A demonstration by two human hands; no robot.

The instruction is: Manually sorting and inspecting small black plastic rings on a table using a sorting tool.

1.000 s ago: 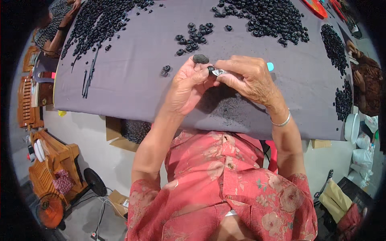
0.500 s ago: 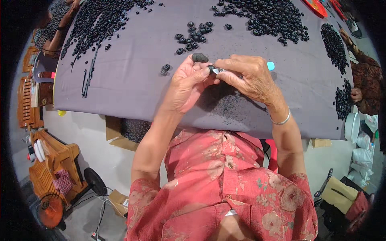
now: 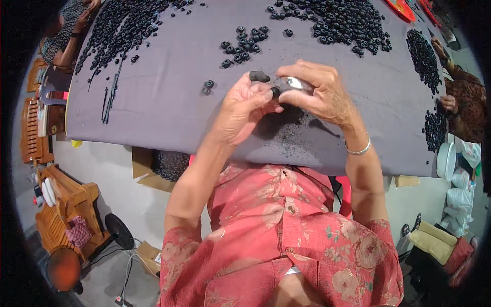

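Left hand point(image 3: 245, 105) pinching small black rubber ring point(image 3: 275, 92); right hand point(image 3: 319, 92) gripping small shiny metal blade point(image 3: 294, 82) against it. Slip risk: blade nicking fingertips, ring dropping onto grey-covered desk point(image 3: 169, 102).

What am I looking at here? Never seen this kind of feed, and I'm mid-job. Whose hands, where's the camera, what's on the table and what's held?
No machine: the view comes from a fisheye camera on a person's head, looking down, so edges bend. The left hand and right hand meet over a grey-covered table. Between them sits a small black ring, and the right hand also grips a small shiny metal tool. Heaps of similar black rings lie farther back, a small cluster nearer. Other people's arms show at the table's sides.
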